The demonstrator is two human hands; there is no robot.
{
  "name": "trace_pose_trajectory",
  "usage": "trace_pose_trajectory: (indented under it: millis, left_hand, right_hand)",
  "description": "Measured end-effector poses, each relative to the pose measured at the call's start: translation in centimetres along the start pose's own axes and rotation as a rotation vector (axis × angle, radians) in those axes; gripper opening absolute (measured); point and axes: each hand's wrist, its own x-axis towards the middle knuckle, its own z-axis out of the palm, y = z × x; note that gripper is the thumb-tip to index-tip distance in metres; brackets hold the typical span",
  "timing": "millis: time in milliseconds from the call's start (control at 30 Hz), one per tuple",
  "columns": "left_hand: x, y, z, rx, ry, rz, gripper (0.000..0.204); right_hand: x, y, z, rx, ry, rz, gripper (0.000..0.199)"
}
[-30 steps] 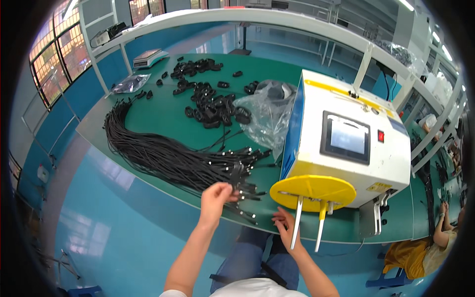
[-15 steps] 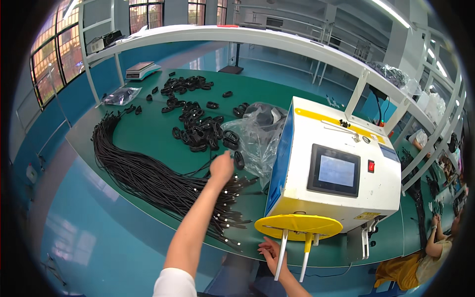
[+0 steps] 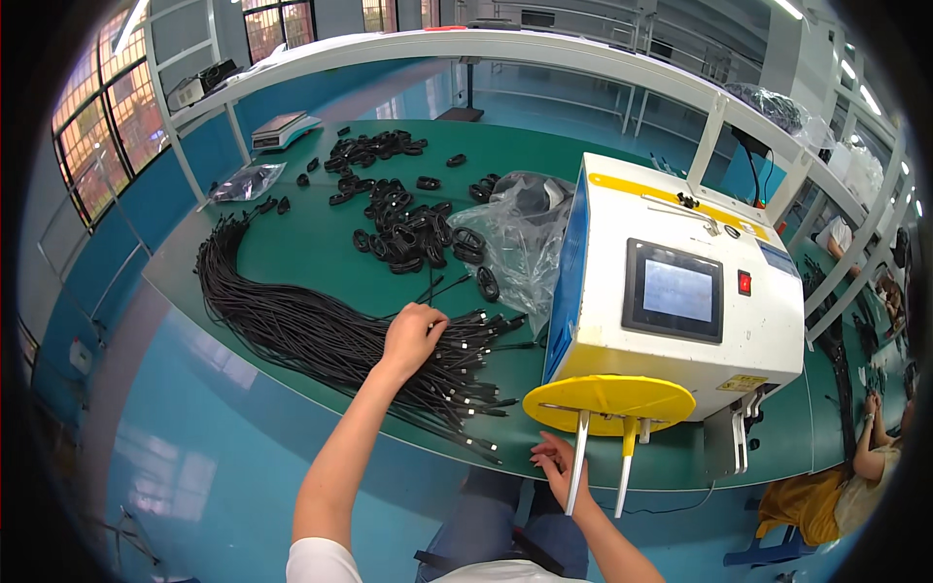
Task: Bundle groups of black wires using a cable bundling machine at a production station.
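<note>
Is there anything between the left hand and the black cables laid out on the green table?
Nothing visible. The left hand already rests on the cables near their connector ends. The right hand is apart, low at the table edge beside the pins under the yellow disc.

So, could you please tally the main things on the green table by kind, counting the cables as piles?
White and yellow machine: 1
Long pile of straight black cables, left hand on it: 1
Scatter of coiled black cables: 1
Clear plastic bags: 2
Scale: 1
Total: 6
</note>
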Motion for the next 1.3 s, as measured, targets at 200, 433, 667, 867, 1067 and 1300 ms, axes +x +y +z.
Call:
trace_pose_trajectory:
  millis: [200,433,667,867,1067,1300]
  left_hand:
    - [0.8,0.5,2.3,0.066,-0.034,0.05,0.011]
    - [1.3,0.3,3.0,0.178,-0.246,-0.066,0.015]
    - [1.0,-1.9,0.3,-0.076,0.045,-0.073,0.015]
    - [-0.5,-5.2,-6.5,0.033,0.25,-0.176,0.014]
    - [-3.5,-8.1,-12.1,0.192,0.488,-0.228,0.012]
    - [-5.4,-10.4,-15.7,0.297,0.612,-0.232,0.013]
  right_hand:
    - [0.0,-0.6,0.3,0.034,0.016,0.007,0.039]
    - [-0.1,-0.1,0.4,0.076,0.026,-0.005,0.038]
    - [0.1,-0.7,0.5,0.074,0.02,0.016,0.036]
    - [0.0,-0.3,0.2,0.057,0.028,0.01,0.035]
    - [0.1,-0.2,0.5,0.096,-0.006,0.008,0.035]
    - [0.3,0.5,0.3,0.159,0.052,-0.03,0.032]
